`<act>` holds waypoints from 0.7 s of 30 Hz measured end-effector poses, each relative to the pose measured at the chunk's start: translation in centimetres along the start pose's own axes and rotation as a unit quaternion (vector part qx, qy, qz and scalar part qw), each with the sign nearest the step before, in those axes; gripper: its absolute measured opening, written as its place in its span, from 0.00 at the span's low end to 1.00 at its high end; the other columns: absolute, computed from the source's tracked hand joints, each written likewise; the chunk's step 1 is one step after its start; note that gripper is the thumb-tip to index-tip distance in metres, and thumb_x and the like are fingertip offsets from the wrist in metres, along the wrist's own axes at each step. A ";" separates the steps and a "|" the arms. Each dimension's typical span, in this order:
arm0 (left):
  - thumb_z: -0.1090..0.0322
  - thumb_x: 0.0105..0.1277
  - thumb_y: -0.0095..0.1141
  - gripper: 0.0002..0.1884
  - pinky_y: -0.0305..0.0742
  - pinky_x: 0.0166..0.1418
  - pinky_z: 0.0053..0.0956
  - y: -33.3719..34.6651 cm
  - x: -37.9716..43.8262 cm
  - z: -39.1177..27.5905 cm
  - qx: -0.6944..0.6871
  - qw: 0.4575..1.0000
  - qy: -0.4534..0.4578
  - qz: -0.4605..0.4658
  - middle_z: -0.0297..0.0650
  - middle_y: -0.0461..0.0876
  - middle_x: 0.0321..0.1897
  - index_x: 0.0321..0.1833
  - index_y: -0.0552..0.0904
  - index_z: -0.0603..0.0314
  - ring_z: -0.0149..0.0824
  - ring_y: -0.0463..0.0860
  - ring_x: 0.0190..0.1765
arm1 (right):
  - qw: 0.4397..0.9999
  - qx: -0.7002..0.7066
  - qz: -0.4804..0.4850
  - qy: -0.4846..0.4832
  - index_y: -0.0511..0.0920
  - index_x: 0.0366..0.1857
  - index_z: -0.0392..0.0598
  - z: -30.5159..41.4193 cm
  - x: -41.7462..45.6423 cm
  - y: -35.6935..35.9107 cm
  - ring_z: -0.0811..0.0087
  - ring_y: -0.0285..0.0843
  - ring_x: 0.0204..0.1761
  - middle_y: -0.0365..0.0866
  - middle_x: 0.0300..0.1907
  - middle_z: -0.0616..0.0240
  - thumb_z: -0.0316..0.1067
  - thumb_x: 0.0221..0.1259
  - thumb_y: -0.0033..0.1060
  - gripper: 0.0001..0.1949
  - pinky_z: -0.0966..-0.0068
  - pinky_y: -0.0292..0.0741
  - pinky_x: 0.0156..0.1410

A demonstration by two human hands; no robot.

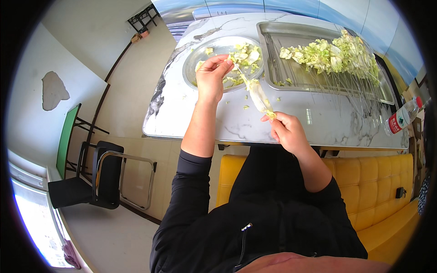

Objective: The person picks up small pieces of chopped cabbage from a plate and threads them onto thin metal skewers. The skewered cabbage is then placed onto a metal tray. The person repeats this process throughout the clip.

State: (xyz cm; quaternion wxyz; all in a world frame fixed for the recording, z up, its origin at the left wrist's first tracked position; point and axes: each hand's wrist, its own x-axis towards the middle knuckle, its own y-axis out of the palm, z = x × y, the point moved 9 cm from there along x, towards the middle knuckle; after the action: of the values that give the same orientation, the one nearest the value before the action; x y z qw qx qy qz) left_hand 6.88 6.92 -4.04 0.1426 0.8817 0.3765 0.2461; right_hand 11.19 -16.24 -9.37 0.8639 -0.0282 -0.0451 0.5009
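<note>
My left hand pinches a small piece of cabbage leaf at the near-right part of a round metal tray. A thin skewer seems to run from these fingers towards a pale cabbage leaf, whose near end my right hand holds between thumb and fingers, over the marble-patterned table. Torn cabbage pieces lie in the round tray. To the right, a rectangular metal tray holds bare skewers on its left side and a pile of skewered cabbage leaves, their skewers sticking out over the near rim.
The marble-patterned table bears small cabbage scraps. A plastic water bottle with a red cap stands at its right edge. A yellow padded bench is behind and right of me. Black chairs and a folded green table are at the left.
</note>
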 end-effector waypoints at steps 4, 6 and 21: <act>0.82 0.62 0.59 0.07 0.82 0.49 0.25 0.2 -0.1 -0.6 0.055 0.998 0.024 0.014 0.42 0.84 0.36 0.42 0.83 0.69 0.32 0.84 0.39 | 0.999 0.027 0.006 0.017 0.79 0.40 0.40 -0.1 -0.1 -0.1 0.85 0.58 0.17 0.63 0.14 0.74 0.30 0.71 0.45 0.10 0.81 0.59 0.23; 0.82 0.60 0.60 0.08 0.82 0.49 0.25 0.3 -0.2 -1.1 0.109 0.993 0.040 0.015 0.43 0.84 0.36 0.42 0.83 0.69 0.32 0.84 0.39 | 1.000 0.026 0.003 0.017 0.79 0.40 0.40 -0.1 -0.1 -0.1 0.85 0.58 0.17 0.62 0.15 0.74 0.30 0.71 0.45 0.10 0.81 0.59 0.23; 0.77 0.58 0.65 0.05 0.77 0.38 0.17 4.1 -2.5 -2.6 0.311 0.933 0.167 0.068 0.35 0.83 0.33 0.37 0.87 0.63 0.25 0.82 0.35 | 0.998 0.060 -0.014 0.023 0.79 0.40 0.40 -0.2 0.3 -0.8 0.85 0.57 0.17 0.63 0.15 0.75 0.31 0.72 0.44 0.10 0.82 0.57 0.23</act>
State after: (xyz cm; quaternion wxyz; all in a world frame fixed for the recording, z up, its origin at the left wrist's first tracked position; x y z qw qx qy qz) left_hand 6.41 2.49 -0.94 -0.2210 0.8514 0.3920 0.2695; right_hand 12.03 -16.35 -9.46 0.8715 0.0129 0.0052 0.4901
